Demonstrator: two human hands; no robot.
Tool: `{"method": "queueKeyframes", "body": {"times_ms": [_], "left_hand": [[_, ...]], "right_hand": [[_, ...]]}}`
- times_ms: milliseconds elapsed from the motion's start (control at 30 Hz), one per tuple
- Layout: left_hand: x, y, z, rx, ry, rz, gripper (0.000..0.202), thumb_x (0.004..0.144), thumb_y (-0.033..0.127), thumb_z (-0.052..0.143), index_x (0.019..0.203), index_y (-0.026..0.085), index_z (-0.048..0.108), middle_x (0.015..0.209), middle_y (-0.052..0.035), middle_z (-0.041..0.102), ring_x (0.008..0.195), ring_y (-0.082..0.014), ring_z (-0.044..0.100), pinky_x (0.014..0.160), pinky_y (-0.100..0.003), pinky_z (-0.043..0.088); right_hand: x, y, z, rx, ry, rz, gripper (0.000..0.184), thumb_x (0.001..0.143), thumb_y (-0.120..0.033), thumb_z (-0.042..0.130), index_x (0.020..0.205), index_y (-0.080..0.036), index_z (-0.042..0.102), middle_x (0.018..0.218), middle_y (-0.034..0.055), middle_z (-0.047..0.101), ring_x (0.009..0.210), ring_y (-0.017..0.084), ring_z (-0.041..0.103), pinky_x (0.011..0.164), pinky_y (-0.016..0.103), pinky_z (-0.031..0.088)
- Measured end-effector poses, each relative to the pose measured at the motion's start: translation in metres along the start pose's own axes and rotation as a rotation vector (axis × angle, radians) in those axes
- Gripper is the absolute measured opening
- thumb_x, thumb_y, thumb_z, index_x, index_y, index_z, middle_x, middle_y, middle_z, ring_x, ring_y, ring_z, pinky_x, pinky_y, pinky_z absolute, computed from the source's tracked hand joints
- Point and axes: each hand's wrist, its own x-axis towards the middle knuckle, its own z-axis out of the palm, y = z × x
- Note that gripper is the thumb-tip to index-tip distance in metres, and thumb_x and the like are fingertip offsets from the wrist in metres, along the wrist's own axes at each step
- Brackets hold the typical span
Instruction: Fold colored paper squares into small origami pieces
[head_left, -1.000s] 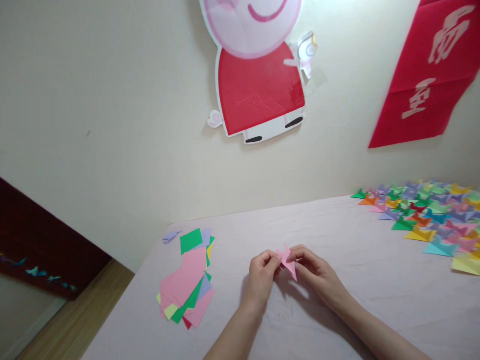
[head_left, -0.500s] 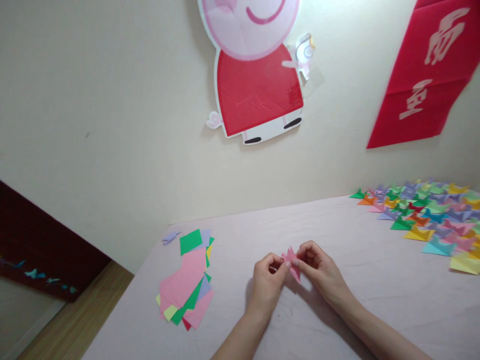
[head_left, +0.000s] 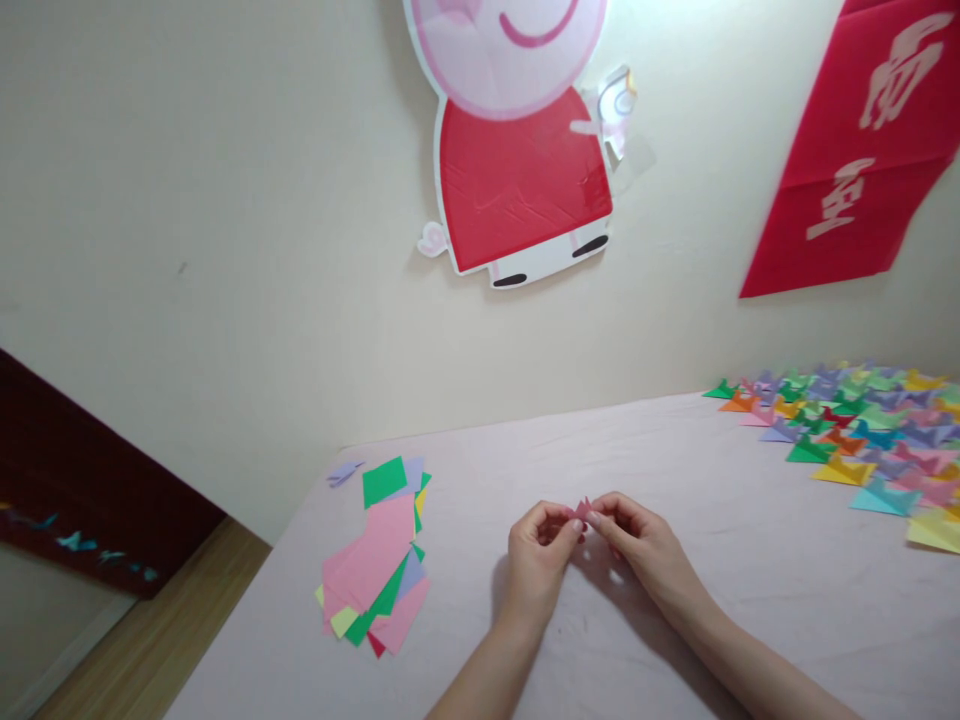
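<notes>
A small folded piece of pink paper (head_left: pixel 583 509) is pinched between both hands above the table, its pointed tips sticking up. My left hand (head_left: pixel 541 552) grips its left side between thumb and fingers. On the other side, my right hand (head_left: pixel 637 540) is closed on it, the thumb close to the left thumb. Most of the paper is covered by fingers. To the left lies a loose stack of coloured paper squares (head_left: pixel 375 556) in pink, green, purple and yellow.
Rows of folded paper cranes (head_left: pixel 844 468) in many colours stand at the table's right. A small purple folded paper (head_left: pixel 345 474) lies at the far left. Behind the table (head_left: pixel 480 470), the wall carries a cartoon pig cutout (head_left: pixel 525 180) and a red banner (head_left: pixel 832 160).
The pink paper has turned and been squeezed, so less of it shows and its lower point is no longer visible. My right hand has dropped slightly. The view has shifted a little.
</notes>
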Motion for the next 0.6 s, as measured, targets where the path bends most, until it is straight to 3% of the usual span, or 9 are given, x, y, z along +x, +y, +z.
{"method": "queueKeyframes", "body": {"times_ms": [233, 467, 600], "left_hand": [[-0.002, -0.001, 0.002, -0.021, 0.084, 0.026, 0.016, 0.074, 0.03, 0.071, 0.075, 0.017, 0.063, 0.073, -0.0007, 0.064, 0.07, -0.0151, 0.057, 0.066, -0.025, 0.044], [-0.003, -0.007, 0.003, -0.049, 0.09, -0.014, 0.028, 0.073, 0.037, 0.075, 0.078, 0.02, 0.053, 0.074, 0.0016, 0.06, 0.072, -0.0148, 0.058, 0.068, -0.024, 0.044], [-0.002, -0.008, 0.002, -0.034, 0.074, -0.038, 0.033, 0.073, 0.038, 0.076, 0.084, 0.021, 0.051, 0.078, 0.0013, 0.061, 0.076, -0.0151, 0.06, 0.07, -0.024, 0.045]], "right_hand": [[-0.001, 0.006, 0.003, 0.053, -0.008, -0.02, 0.043, 0.066, -0.059, 0.078, 0.071, -0.018, 0.068, 0.069, 0.0019, 0.064, 0.06, 0.015, 0.055, 0.057, 0.029, 0.047], [0.0, 0.008, 0.0, 0.018, 0.018, -0.052, 0.042, 0.067, -0.058, 0.078, 0.065, -0.019, 0.063, 0.06, -0.0002, 0.061, 0.057, 0.016, 0.054, 0.056, 0.029, 0.045], [0.003, 0.011, 0.0, 0.046, 0.022, -0.051, 0.042, 0.065, -0.056, 0.08, 0.074, -0.021, 0.059, 0.06, -0.002, 0.06, 0.055, 0.015, 0.055, 0.053, 0.028, 0.044]]}}
